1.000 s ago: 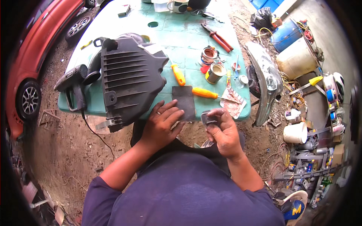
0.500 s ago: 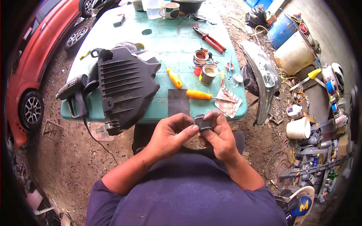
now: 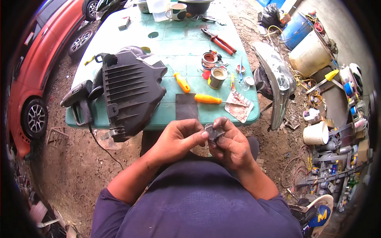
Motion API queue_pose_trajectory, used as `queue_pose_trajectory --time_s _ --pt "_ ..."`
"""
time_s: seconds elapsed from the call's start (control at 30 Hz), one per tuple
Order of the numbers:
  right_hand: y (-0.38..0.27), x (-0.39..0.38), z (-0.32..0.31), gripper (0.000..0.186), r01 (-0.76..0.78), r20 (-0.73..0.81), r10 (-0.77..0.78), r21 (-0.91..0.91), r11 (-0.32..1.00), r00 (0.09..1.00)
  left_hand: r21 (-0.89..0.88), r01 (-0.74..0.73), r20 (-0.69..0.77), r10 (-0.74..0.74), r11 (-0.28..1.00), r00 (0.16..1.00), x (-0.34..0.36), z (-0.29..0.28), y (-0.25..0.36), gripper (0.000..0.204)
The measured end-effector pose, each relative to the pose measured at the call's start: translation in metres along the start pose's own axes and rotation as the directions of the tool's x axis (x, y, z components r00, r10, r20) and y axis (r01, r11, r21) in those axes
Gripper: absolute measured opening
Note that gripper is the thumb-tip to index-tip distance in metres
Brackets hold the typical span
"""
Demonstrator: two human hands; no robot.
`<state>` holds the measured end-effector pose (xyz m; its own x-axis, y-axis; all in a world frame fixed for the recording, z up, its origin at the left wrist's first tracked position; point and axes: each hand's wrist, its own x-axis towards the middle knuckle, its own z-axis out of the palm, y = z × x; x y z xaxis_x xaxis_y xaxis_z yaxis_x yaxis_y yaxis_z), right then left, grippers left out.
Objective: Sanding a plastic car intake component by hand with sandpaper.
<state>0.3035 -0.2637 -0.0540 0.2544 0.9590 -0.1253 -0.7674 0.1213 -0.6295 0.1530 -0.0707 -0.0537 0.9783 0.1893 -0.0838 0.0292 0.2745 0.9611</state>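
Observation:
In front of my body, just off the near edge of the table, both hands pinch a small dark grey piece (image 3: 214, 132), thin and bent, whose kind I cannot make out. My left hand (image 3: 179, 139) grips its left side between thumb and forefinger. On the other side, my right hand (image 3: 232, 147) has it between thumb and fingers, which partly cover it. A dark rectangular sheet (image 3: 186, 106) lies just beyond my hands at the table edge. Close by rest an orange-handled screwdriver (image 3: 208, 99), its shaft over a smeared paper card (image 3: 239, 109), and a second screwdriver (image 3: 182, 83).
A black ribbed plastic housing (image 3: 133, 89) and a heat gun (image 3: 81, 101) occupy the left of the green table (image 3: 174, 43). Open cans (image 3: 218, 78), pliers (image 3: 219, 41) and a mug (image 3: 177, 12) stand or lie beyond. A headlight (image 3: 274, 79) is at the right, a red car (image 3: 43, 51) at the left.
The small dark piece has turned and tilted between my fingers, showing a lighter grey face. My right-hand fingers have shifted around it. Things on the table have stayed put.

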Motion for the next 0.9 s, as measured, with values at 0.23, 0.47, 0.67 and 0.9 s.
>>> queue_pose_trajectory --time_s 0.23,0.47,0.67,0.9 --pt "-0.002 0.008 -0.008 0.042 0.067 -0.075 -0.084 -0.209 0.976 0.994 0.059 -0.066 -0.182 0.075 0.996 0.98 -0.002 -0.002 0.003 0.011" --pt "0.001 0.053 -0.02 0.04 0.139 0.059 -0.316 -0.962 0.236 0.947 0.971 -0.158 0.007 0.635 0.181 0.772 -0.006 -0.026 -0.05 0.025" --pt "0.013 0.108 -0.015 0.042 0.185 0.257 -0.277 -0.947 -0.262 0.926 0.982 -0.17 0.079 0.653 0.077 0.753 -0.002 -0.046 -0.083 0.021" --pt "0.007 0.085 -0.006 0.038 0.107 0.159 -0.163 -0.951 -0.289 0.974 0.98 -0.175 0.067 0.672 0.094 0.738 -0.002 -0.047 -0.087 0.023"
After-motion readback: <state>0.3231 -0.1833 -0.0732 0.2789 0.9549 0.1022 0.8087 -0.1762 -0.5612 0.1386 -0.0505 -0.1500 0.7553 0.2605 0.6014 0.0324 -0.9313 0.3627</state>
